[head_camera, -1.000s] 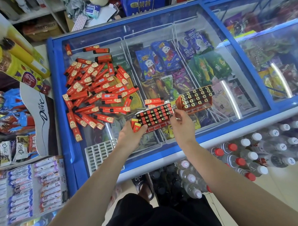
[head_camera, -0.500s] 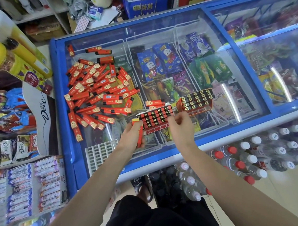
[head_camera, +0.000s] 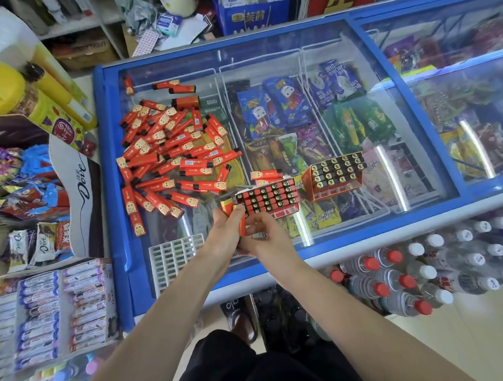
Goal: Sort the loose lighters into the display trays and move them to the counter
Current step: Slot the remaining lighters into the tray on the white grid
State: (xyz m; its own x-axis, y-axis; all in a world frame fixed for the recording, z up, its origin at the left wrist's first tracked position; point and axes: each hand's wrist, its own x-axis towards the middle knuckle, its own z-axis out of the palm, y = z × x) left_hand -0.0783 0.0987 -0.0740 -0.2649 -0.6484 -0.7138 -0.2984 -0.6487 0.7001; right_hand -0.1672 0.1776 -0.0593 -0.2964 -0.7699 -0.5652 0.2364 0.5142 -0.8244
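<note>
On the freezer lid [head_camera: 267, 45], near edge: left hand [head_camera: 227, 234] curled round a red lighter [head_camera: 241, 224], held upright just beside the near display tray [head_camera: 266, 199]. Right hand [head_camera: 263, 233] touching the left, fingers bent at the lighter's lower end; grip unclear, cannot tell. Second tray [head_camera: 334, 176] to the right, filled, apart from both hands. Pile of loose lighters [head_camera: 168, 153] spread far left on the glass. White empty grid [head_camera: 175, 255] near left.
</note>
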